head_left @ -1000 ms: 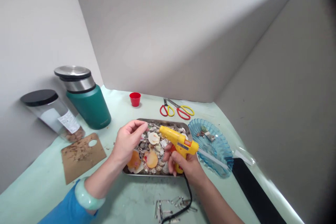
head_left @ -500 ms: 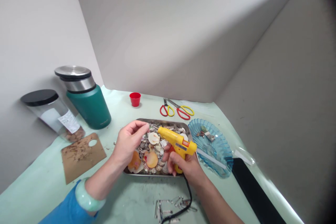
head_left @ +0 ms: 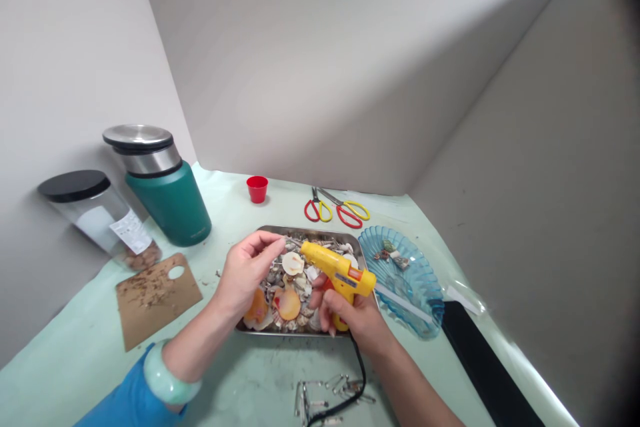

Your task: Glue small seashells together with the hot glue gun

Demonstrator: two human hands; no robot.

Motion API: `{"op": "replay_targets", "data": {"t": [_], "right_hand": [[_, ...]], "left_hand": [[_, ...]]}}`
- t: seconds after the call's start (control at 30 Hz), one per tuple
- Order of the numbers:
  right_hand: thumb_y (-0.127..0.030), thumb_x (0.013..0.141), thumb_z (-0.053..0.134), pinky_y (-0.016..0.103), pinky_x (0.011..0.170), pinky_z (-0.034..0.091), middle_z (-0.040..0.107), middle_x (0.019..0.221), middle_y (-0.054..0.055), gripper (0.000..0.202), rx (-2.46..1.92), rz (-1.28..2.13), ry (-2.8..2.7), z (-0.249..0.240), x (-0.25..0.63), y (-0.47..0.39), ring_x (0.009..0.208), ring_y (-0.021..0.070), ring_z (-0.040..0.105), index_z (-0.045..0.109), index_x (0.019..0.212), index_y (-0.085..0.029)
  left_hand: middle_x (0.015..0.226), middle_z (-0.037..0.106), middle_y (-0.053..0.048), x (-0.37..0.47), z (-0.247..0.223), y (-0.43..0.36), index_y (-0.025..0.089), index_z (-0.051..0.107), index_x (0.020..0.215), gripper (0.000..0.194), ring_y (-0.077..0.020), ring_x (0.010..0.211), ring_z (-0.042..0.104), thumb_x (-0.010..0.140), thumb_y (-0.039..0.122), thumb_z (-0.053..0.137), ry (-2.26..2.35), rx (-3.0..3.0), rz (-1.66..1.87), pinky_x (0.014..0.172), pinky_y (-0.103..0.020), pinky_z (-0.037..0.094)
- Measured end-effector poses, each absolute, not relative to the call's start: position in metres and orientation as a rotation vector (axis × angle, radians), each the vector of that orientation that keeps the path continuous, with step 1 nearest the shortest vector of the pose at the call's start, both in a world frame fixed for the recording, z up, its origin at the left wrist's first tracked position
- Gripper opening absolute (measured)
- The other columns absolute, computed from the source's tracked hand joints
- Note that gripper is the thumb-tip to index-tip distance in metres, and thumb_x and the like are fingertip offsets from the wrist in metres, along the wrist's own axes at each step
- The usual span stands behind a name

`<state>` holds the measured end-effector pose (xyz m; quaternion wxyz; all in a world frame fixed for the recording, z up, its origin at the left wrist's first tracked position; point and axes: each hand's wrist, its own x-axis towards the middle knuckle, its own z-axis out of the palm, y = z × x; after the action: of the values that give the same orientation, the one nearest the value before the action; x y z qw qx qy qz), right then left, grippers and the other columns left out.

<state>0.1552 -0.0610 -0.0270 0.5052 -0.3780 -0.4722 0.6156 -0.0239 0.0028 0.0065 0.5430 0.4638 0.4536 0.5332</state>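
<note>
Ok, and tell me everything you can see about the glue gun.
The glue gun has a yellow, plastic-looking body with a dark side label, an orange patch near its back and a slim nozzle. The right hand grips its handle, holding it tilted over the tray of shells. Its nozzle points at the left hand's fingertips; contact is unclear. A whitish stick protrudes behind, and a black cord hangs below.

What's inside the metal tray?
The metal tray holds a heap of seashells, some cream, some orange. Its floor is hidden under them; the left hand, right hand and yellow glue gun cover parts of the heap.
</note>
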Motion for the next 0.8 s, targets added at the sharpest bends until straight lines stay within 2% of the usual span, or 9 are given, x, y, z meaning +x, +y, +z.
{"op": "replay_targets", "data": {"t": [0.13,0.33,0.53,0.8], "right_hand": [[-0.044,0.080,0.065,0.014,0.039,0.042,0.066,0.074,0.002,0.034,-0.905,1.497,-1.138,-0.0278,0.1565,-0.0599,0.046,0.0062,0.056,0.056,0.097,-0.016],[-0.042,0.081,0.064,0.013,0.039,0.042,0.066,0.074,0.002,0.031,-0.907,1.494,-1.138,-0.0277,0.1574,-0.0615,0.046,0.0060,0.056,0.056,0.097,-0.017],[-0.041,0.081,0.064,0.013,0.037,0.042,0.065,0.071,0.001,0.029,-0.883,1.511,-1.115,-0.0272,0.1576,-0.0602,0.044,0.0060,0.056,0.057,0.095,-0.016],[-0.041,0.082,0.063,0.013,0.035,0.042,0.064,0.072,0.002,0.030,-0.873,1.550,-1.080,-0.0278,0.1620,-0.0587,0.044,0.0066,0.056,0.056,0.095,-0.015]], "left_hand": [[0.050,0.056,0.006,-0.0248,0.0040,0.0030,0.016,0.066,0.077,0.016,-0.0018,0.037,0.032,0.072,0.029,0.071,1.035,1.096,1.232,0.037,-0.016,0.026],[0.069,0.066,0.001,-0.0250,-0.0004,0.0043,0.016,0.067,0.081,0.016,-0.0035,0.049,0.046,0.072,0.029,0.072,1.038,1.104,1.235,0.042,-0.014,0.032],[0.058,0.060,0.005,-0.0249,0.0019,0.0037,0.016,0.067,0.080,0.016,-0.0010,0.039,0.034,0.072,0.029,0.072,1.047,1.095,1.226,0.037,-0.014,0.027],[0.057,0.060,0.005,-0.0242,0.0007,0.0048,0.016,0.067,0.080,0.018,-0.0017,0.038,0.034,0.070,0.029,0.073,1.049,1.056,1.246,0.037,-0.015,0.026]]}}
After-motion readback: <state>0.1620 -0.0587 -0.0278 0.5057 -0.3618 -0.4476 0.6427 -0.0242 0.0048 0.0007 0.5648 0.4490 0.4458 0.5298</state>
